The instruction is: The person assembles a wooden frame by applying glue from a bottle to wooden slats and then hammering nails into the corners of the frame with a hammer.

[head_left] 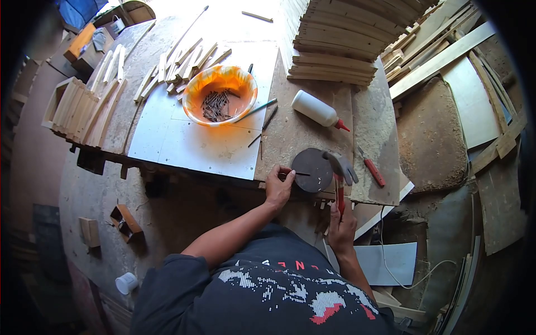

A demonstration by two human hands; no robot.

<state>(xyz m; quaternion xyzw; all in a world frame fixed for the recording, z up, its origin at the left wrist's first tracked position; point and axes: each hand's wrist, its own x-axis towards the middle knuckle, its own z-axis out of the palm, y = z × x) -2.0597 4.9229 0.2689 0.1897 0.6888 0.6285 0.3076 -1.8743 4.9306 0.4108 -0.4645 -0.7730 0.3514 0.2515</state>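
Observation:
My left hand point(279, 184) pinches a thin dark nail point(302, 174), which lies across a round dark disc point(314, 167) at the bench's near edge. Just right of the disc, my right hand point(341, 222) is closed round the red handle of a claw hammer point(340, 192). The hammer's metal head is over the disc's right part. An orange and white bowl point(192, 92) holds several nails point(219, 105). A white bottle with a red tip point(314, 108) lies beyond the disc. To the right of the hammer lies a red-handled tool point(374, 172).
A tall stack of wooden strips point(340, 42) stands at the back of the bench. More strips point(89, 111) are piled at the left, others point(187, 61) behind the bowl. A pencil point(259, 108) leans near the bowl. Boards point(446, 61) lie at the right.

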